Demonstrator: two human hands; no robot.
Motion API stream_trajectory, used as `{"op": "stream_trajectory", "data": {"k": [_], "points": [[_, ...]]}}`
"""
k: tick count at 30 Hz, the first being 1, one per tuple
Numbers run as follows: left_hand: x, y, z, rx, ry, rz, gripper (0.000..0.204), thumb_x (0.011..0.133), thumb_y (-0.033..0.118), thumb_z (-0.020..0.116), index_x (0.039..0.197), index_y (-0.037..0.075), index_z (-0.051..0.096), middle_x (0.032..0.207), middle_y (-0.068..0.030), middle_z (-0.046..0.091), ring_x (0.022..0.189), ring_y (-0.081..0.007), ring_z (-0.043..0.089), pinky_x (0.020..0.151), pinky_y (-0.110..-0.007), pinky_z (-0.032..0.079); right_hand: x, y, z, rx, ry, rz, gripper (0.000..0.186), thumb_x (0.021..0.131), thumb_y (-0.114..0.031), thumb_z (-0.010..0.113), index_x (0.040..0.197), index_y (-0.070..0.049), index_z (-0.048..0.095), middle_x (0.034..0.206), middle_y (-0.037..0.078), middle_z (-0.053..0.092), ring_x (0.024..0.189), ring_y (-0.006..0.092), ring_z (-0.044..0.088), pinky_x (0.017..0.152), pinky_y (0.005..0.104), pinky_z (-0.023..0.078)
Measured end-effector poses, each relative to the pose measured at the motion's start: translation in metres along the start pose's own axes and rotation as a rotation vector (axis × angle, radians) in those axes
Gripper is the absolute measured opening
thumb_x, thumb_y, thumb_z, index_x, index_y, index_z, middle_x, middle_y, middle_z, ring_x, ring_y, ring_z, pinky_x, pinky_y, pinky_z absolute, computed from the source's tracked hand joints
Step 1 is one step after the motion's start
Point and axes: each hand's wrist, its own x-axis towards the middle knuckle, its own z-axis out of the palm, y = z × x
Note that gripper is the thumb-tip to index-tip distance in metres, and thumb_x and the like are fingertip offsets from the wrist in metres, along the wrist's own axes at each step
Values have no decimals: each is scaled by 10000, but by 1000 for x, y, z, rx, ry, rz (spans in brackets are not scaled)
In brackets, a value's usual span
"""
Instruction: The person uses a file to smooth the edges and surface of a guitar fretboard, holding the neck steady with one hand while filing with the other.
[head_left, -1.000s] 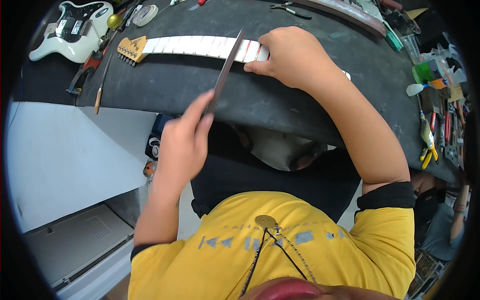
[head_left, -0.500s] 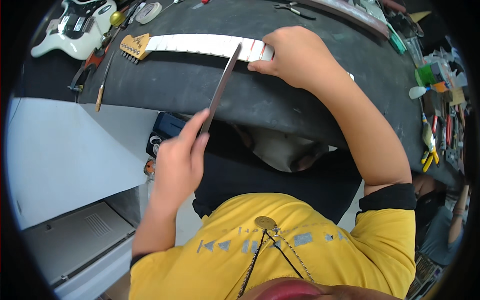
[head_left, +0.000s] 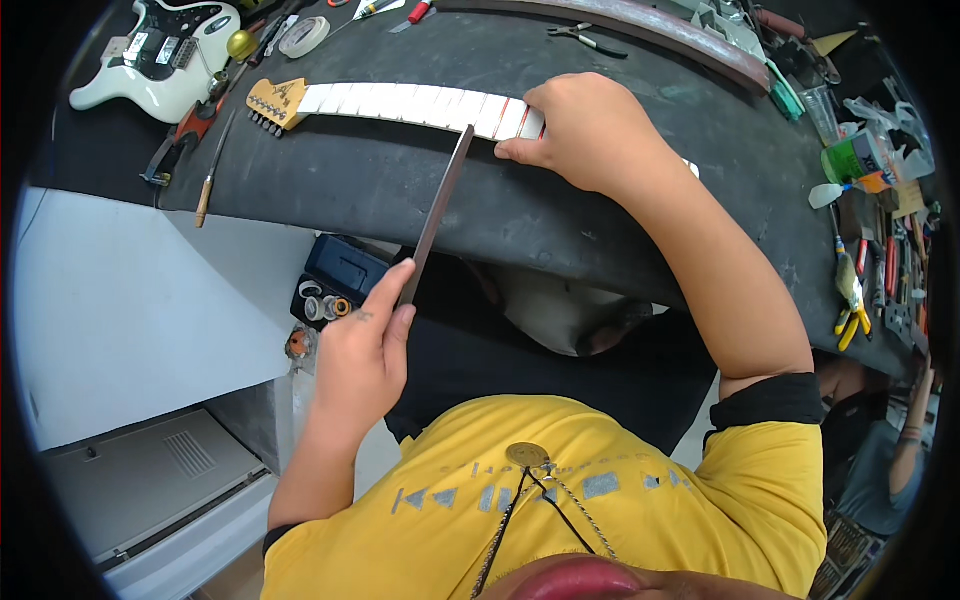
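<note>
A guitar neck lies across the black bench mat, its fretboard covered in white tape strips and its wooden headstock at the left. My right hand presses down on the neck's right end. My left hand, off the near edge of the bench, grips the lower end of a long thin dark file. The file slants up so its tip reaches the taped fretboard beside my right fingers.
A white electric guitar body lies at the far left with a tape roll and screwdrivers nearby. Pliers rest at the back. Tools and a green cup crowd the right. A blue case sits under the bench. Another person's arm shows at the right.
My left hand has drawn back toward my body, pulling the file with it so its tip now sits at the fretboard edge. My right hand stays on the neck.
</note>
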Motion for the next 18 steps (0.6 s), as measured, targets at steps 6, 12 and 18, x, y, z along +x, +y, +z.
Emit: {"op": "stream_trajectory", "data": {"k": [6, 12, 18], "points": [[126, 18, 14, 56, 1, 58, 354, 1103, 80, 681, 1455, 66, 718, 1013, -307, 770, 875, -510, 746, 817, -473, 599, -2, 4, 2, -6, 85, -83, 530, 943, -513, 893, 923, 14, 840, 855, 205, 802, 909, 412, 805, 860, 503, 640], [98, 17, 16, -13, 25, 79, 402, 1103, 54, 683, 1504, 66, 702, 966, -274, 783, 801, -453, 759, 793, -414, 600, -5, 7, 0, 12, 89, -45, 547, 945, -520, 891, 877, 19, 831, 847, 205, 798, 904, 407, 805, 859, 502, 639], [5, 12, -6, 21, -71, -119, 450, 1079, -8, 692, 1523, 65, 701, 923, -231, 775, 650, -341, 716, 692, -359, 565, -1, 1, 1, -2, 13, -24, 550, 947, -517, 889, 870, 24, 831, 836, 204, 796, 893, 403, 804, 845, 503, 641]]}}
